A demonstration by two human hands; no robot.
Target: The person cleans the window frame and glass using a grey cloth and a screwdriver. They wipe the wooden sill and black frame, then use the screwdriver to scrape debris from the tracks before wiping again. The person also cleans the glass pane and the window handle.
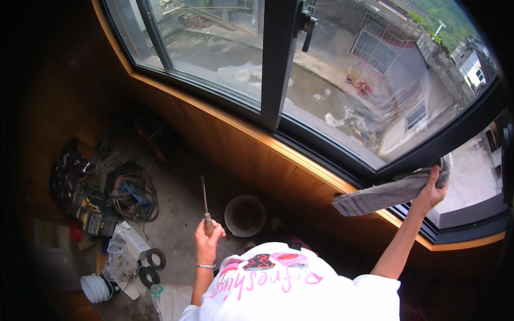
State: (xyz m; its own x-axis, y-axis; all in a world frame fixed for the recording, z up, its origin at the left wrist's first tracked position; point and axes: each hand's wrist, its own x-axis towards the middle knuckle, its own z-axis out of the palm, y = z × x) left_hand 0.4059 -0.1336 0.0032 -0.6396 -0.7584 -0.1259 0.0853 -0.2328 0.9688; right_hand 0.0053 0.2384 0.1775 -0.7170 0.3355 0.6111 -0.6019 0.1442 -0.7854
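My left hand (209, 240) is closed around the handle of a screwdriver (205, 196), whose long thin shaft points away from me. On the right, my right hand (433, 192) grips a grey cloth (385, 192) that hangs over the window sill. The cloth's upper end lies against the lower corner of a black-framed sliding window sash (377, 174). A black handle (309, 32) is fitted on the upright of the frame. Below the window runs a light wooden sill trim (257, 136) over wood panelling.
A bucket (245, 216) stands on the floor below the window. To the left lie coiled cables (132, 192), a welding machine (94, 218), a dark patterned bag (66, 176), black tape rolls (156, 259), a plastic bag (119, 259) and a white tub (95, 288).
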